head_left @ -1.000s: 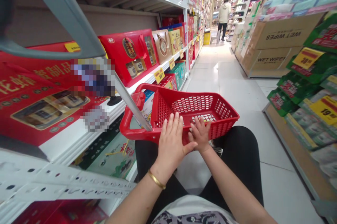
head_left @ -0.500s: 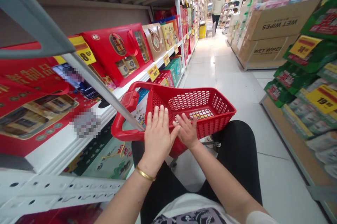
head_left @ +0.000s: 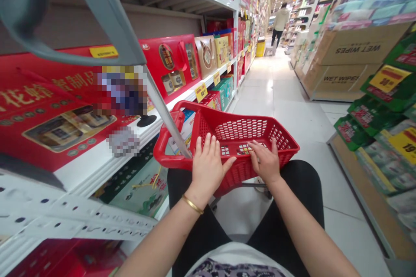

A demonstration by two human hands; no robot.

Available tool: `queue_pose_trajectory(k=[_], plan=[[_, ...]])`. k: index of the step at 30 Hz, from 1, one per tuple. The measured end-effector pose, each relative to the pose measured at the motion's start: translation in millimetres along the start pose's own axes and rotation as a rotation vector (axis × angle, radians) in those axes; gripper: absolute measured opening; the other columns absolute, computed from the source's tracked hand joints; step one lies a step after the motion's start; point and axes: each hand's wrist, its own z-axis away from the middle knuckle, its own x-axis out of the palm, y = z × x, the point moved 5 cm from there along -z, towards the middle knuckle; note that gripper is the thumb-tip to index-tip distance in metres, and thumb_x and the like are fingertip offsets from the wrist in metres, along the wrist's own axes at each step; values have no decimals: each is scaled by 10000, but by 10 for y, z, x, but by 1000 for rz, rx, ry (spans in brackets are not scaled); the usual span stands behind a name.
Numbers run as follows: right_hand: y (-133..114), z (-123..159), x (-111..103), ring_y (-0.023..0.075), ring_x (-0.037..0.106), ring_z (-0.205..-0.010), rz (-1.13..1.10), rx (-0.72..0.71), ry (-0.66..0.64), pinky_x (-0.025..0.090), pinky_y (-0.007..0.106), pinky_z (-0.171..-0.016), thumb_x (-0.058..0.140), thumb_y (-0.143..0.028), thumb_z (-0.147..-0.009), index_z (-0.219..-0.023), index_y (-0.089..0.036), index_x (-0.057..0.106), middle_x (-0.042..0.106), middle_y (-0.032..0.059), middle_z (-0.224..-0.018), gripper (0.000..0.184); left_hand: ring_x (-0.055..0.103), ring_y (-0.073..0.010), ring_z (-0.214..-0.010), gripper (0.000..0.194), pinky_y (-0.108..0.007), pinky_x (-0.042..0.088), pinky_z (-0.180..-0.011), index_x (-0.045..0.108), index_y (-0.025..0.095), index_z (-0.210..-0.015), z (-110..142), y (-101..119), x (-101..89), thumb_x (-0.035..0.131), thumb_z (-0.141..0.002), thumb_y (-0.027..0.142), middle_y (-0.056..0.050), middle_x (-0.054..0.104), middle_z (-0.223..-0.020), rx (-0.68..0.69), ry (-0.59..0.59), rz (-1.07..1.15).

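A red plastic shopping basket [head_left: 269,134] sits in front of my knees, with a red handle at its left and a grey pole [head_left: 162,112] rising from it. My left hand [head_left: 209,166] lies flat on the basket's near rim, fingers stretched out, a gold bangle on the wrist. My right hand [head_left: 265,161] rests on the near rim to the right of it, fingers spread over the edge. Neither hand holds anything.
Store shelves [head_left: 94,168] run along the left with red gift boxes [head_left: 172,64] and yellow price tags. Stacked packs and WET WIPES cartons [head_left: 354,47] line the right. A tiled aisle [head_left: 282,95] stretches ahead, where a person [head_left: 280,21] walks far off.
My right hand has moved right along the basket rim, away from my left hand. The camera view has shifted slightly; the basket sits about where it was.
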Motion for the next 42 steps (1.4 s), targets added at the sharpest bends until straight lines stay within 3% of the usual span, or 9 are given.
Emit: queue_pose_trajectory(k=[7,10,13,22,28,33,36,39,42], plan=[[838,-25,-289,172,751,-813,149,-53,-24,288,506,-1252,504,-297,-1013,-1268,-201,682,797,41,-1059,326,398,-347,-1495,740,-561,145,-1290,650,3,-1343,-106,52,69,380,-1034,619,-225,593,-1442,21,19,20],[1103,-1,-349,195,754,-869,219,4,-12,486,385,-1073,502,-348,-1008,-1194,-230,730,801,39,-1027,318,408,-355,-1488,750,-570,153,-1285,674,15,-1315,-153,99,113,358,-1034,635,-217,617,-1419,18,46,28],[1161,80,-396,191,755,-918,203,68,-25,554,285,-845,510,-371,-1003,-1157,-243,745,795,39,-1059,308,435,-352,-1471,721,-574,157,-1282,708,49,-1277,-167,102,122,364,-1033,634,-199,655,-1379,8,66,49],[642,291,-438,221,730,-1030,142,86,43,516,389,-1041,533,-310,-998,-1175,-194,726,781,60,-1112,287,575,-327,-1354,577,-512,291,-1233,772,93,-1144,-169,-230,129,421,-1046,540,-182,732,-1255,15,78,87],[204,222,-357,180,741,-807,218,96,8,525,290,-789,560,-335,-993,-1144,-211,738,798,44,-969,264,606,-323,-1313,480,-553,298,-1207,806,171,-1000,-208,-589,185,443,-1048,481,-136,776,-1148,10,110,79],[30,264,-384,177,733,-737,261,96,8,514,279,-742,564,-349,-990,-1114,-216,748,797,47,-903,260,627,-318,-1282,464,-548,298,-1205,805,177,-976,-213,-736,214,448,-1048,464,-119,786,-1103,23,114,56],[56,295,-411,194,749,-842,216,104,2,534,316,-881,549,-331,-993,-1126,-213,736,798,53,-988,258,627,-317,-1280,446,-533,329,-1189,804,168,-975,-212,-716,211,447,-1052,423,-120,783,-1120,23,115,65],[50,243,-362,265,713,-1116,175,192,23,463,475,-1087,498,-303,-1010,-1186,-202,706,775,82,-1135,291,632,-308,-1274,439,-513,357,-1173,804,153,-980,-223,-635,200,432,-1058,374,-132,777,-1139,21,113,76],[-201,81,-139,329,582,-1334,137,244,26,356,623,-1156,478,-301,-1021,-1304,-217,653,733,97,-1258,344,650,-300,-1249,464,-503,366,-1168,802,128,-984,-233,-538,197,405,-1068,353,-150,781,-1108,8,104,67]])
